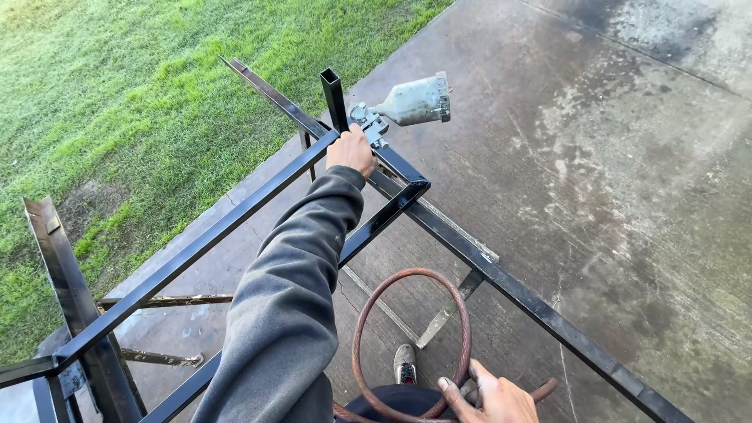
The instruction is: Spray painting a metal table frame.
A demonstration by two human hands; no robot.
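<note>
**At the far corner of the frame — spraying in hand**

Your left hand is closed around the spray gun, its metal cup tilted off to the right, nozzle close to the upright black tube at the far corner of the black metal frame. Your right hand loosely grips the reddish hose near your foot. Judging by this, coating is under way — next you'll need hose slack and a steady pass along the rail.
</note>
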